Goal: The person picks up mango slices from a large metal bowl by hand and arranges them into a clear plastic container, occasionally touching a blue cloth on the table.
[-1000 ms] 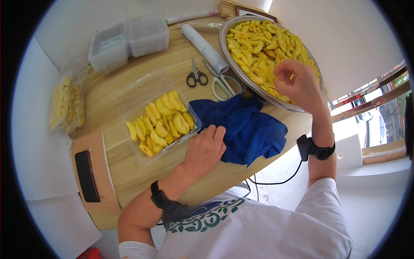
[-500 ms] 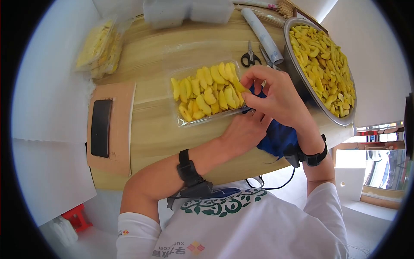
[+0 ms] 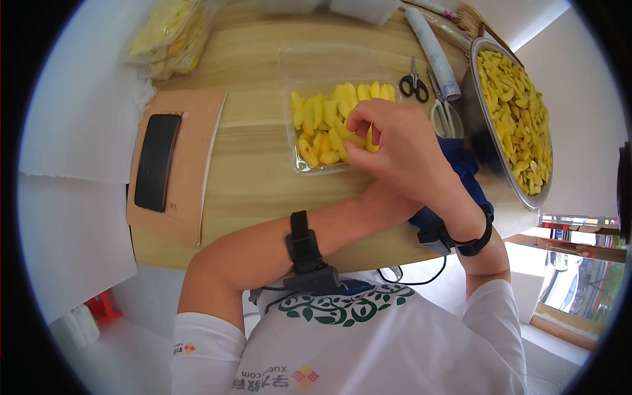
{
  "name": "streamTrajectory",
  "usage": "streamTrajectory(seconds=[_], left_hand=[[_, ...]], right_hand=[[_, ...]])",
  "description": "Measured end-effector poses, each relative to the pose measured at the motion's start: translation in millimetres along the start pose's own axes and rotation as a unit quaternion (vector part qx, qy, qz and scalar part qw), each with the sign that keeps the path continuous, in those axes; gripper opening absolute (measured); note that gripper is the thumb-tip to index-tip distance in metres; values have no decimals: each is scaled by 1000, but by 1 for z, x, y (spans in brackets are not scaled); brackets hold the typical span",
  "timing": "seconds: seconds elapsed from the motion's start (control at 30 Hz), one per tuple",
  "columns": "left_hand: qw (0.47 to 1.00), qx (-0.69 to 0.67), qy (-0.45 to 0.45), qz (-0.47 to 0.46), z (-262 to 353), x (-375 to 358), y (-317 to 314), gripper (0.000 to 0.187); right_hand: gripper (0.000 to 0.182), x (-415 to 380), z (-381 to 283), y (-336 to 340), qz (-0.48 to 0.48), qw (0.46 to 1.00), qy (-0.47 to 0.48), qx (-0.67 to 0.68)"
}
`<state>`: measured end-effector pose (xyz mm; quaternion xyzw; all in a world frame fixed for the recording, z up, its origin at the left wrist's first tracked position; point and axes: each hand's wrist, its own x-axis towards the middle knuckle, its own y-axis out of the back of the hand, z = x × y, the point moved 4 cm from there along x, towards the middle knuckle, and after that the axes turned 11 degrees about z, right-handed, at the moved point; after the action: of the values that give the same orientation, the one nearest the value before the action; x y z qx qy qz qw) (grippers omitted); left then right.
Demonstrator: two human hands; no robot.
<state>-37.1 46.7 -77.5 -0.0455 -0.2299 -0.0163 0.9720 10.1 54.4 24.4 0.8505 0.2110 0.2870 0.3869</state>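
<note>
My right hand [image 3: 401, 146] is over the right part of a clear plastic tray [image 3: 320, 168], its thumb and forefinger pinched on a yellow slice [image 3: 347, 134]. Several other yellow slices [image 3: 309, 118] lie in rows in the tray. Beneath my right hand and wrist is my left hand [image 3: 385, 201], near the tray's lower right side; its fingers are hidden. A dark blue cloth [image 3: 461, 158] lies under and beside my right wrist.
A large metal basin [image 3: 475, 112] full of yellow slices stands at the right. Black scissors [image 3: 414, 85], white-handled scissors [image 3: 446, 118] and a plastic roll [image 3: 433, 54] lie beside it. At the left are a phone [image 3: 158, 161] on cardboard [image 3: 205, 141] and packed trays [image 3: 172, 39].
The view has shifted, so the table's things appear moved. My right hand has moved left over the tray and now covers my left hand's fingers.
</note>
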Motion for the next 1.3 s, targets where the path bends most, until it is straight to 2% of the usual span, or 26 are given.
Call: streamTrajectory(seconds=[0.03, 0.1, 0.23, 0.3, 0.43, 0.5, 0.6, 0.73, 0.8, 0.83, 0.9, 0.93, 1.0, 1.1, 1.23, 1.3], left_hand=[[1000, 0, 1, 2, -4, -1, -1, 28], [994, -85, 62, -38, -12, -2, -6, 22], [996, -24, 69, -58, -9, 0, -4, 18], [984, 169, -42, -34, -1, -2, 1, 26], [983, 162, -89, -9, 9, -5, 9, 37], [970, 205, -8, -130, 5, -4, 6, 45], [977, 189, -54, -82, 8, -3, 7, 36], [977, 179, -53, -103, 10, 5, 0, 23], [999, -33, 2, -37, 14, 9, 2, 14], [999, -33, 2, -37, 16, 11, 3, 14], [993, 90, -69, -38, 23, 14, 6, 23], [993, 90, -69, -38, 23, 14, 8, 23], [964, 182, -196, -7, 32, 12, 12, 32], [977, 148, -149, -23, 27, 11, 12, 38], [975, 158, -153, -22, 23, 8, 11, 39], [980, 153, -123, -33, 19, 9, 10, 39]], right_hand=[[22, 0, -2, -3, -3, 1000, 6, -7], [22, 1, -5, -7, -8, 1000, 14, -12], [22, 2, -9, -14, -29, 999, 16, -25], [22, 2, -10, -17, -34, 999, 17, -26], [22, 4, -12, -21, -49, 998, 1, -33], [23, 3, -10, -24, -49, 998, 1, -42], [22, 4, -10, -25, -18, 996, 37, -73], [21, 7, -9, -20, -3, 998, 29, -56], [21, 10, -10, -14, 1, 999, 17, -32], [21, 13, -11, -10, 13, 999, 21, -26], [21, 19, -9, -8, 26, 999, 25, -21], [21, 23, -8, -8, 50, 997, 52, -23], [21, 29, -6, -11, 74, 994, 79, -25], [21, 32, -2, -18, 65, 994, 76, -42], [21, 33, -1, -22, 51, 991, 70, -106], [20, 32, 1, -23, 46, 988, 67, -129]])
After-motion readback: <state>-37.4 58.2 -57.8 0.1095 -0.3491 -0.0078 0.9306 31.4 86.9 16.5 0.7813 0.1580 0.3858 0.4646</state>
